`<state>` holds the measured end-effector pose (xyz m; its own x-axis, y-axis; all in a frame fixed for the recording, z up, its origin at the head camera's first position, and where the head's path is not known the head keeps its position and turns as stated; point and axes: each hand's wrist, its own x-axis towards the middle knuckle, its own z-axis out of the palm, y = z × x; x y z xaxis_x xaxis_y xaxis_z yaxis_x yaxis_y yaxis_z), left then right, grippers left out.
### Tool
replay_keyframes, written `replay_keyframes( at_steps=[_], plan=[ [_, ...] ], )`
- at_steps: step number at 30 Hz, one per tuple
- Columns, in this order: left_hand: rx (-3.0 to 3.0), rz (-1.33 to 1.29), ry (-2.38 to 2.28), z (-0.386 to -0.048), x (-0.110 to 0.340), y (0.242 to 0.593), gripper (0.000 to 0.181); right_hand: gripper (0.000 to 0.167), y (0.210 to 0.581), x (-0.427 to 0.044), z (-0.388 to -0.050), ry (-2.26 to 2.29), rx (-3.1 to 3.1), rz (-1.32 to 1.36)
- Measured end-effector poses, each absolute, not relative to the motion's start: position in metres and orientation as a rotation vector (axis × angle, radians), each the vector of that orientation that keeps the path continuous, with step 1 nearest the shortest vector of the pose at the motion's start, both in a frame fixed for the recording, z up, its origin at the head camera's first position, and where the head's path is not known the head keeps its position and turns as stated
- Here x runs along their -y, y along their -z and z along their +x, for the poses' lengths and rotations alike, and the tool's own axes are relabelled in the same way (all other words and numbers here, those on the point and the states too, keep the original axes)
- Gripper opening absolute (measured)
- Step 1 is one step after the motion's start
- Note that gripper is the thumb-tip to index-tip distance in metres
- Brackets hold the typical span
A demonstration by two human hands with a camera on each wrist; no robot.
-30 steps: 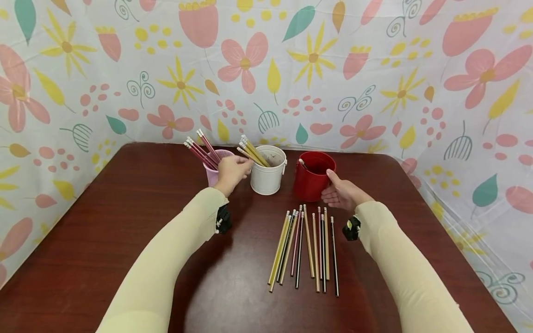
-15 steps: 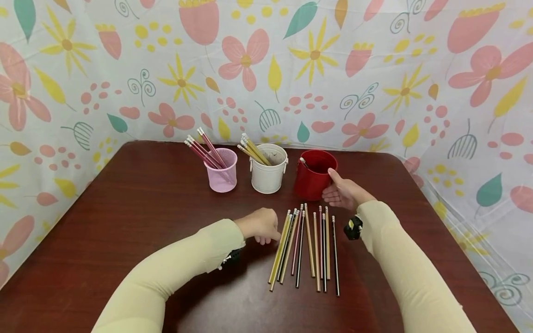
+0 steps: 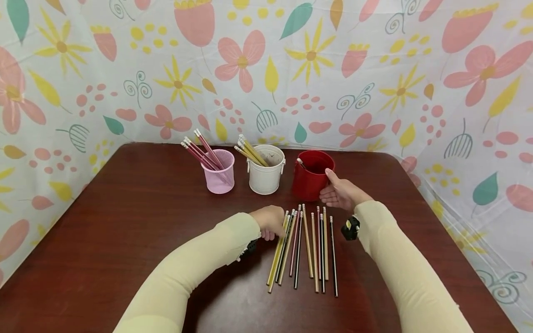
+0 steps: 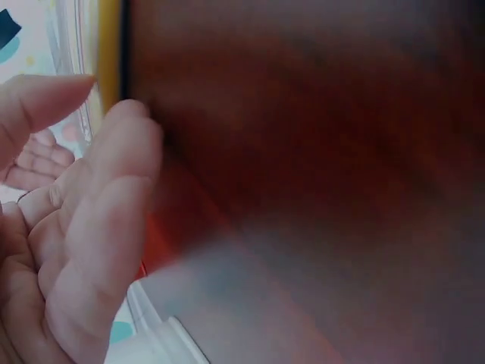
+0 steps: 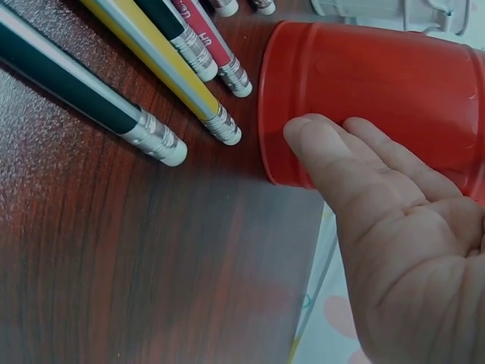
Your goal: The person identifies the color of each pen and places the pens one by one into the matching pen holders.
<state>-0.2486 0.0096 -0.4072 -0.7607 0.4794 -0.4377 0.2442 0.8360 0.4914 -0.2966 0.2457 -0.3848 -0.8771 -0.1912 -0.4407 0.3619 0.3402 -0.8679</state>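
My left hand (image 3: 271, 222) is over the left edge of a row of pencils. In the left wrist view its thumb and forefinger stand slightly apart around a yellow pencil (image 4: 111, 45); a firm pinch does not show. With fairly straight fingers, my right hand (image 3: 341, 192) rests against the side of a red bucket (image 3: 306, 187), the thumb up by its rim. One pencil (image 3: 300, 163) leans inside that bucket. The loose pencils on the table are yellow, black, dark red and tan, with eraser ends pointing away from me; a black pencil (image 3: 334, 259) lies at the right end.
A white bucket (image 3: 264, 180) holding several yellow pencils (image 3: 251, 151) stands left of the red one. Further left is a pink mesh cup (image 3: 220, 181) with dark red pencils (image 3: 200, 150). The brown table (image 3: 125, 222) meets a flower-patterned cloth (image 3: 166, 69) at its back edge.
My left hand has come from beside the pink cup, down and right to the loose pencils, moving a little further right over the last half second. The right hand stays at the red bucket.
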Motion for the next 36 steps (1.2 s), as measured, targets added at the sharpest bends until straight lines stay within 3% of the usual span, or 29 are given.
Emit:
replay_keyframes(
  at_steps=[5, 17, 23, 32, 36],
  plan=[
    [-2.471, 0.545, -0.507, -0.244, -0.013, 0.408, 0.029, 0.096, 0.384, -0.245, -0.295, 1.513, -2.155, 0.115],
    [-2.482, 0.487, -0.534, -0.230, -0.008, 0.411, 0.028, 0.089, 0.381, -0.250, -0.296, 1.513, -2.135, 0.096],
    [-2.505, 0.487, -0.637, -0.233, 0.009, 0.391, 0.025, 0.087, 0.382, -0.245, -0.296, 1.536, -2.121, 0.098],
    [-2.826, 0.850, -0.910, -0.208, 0.039, 0.340, 0.001, 0.090, 0.383, -0.249, -0.297, 1.523, -2.135, 0.068],
    [-2.861, 0.962, -1.067, -0.188, 0.052, 0.334, 0.004, 0.091, 0.382, -0.248, -0.299, 1.527, -2.136, 0.058]
  ],
)
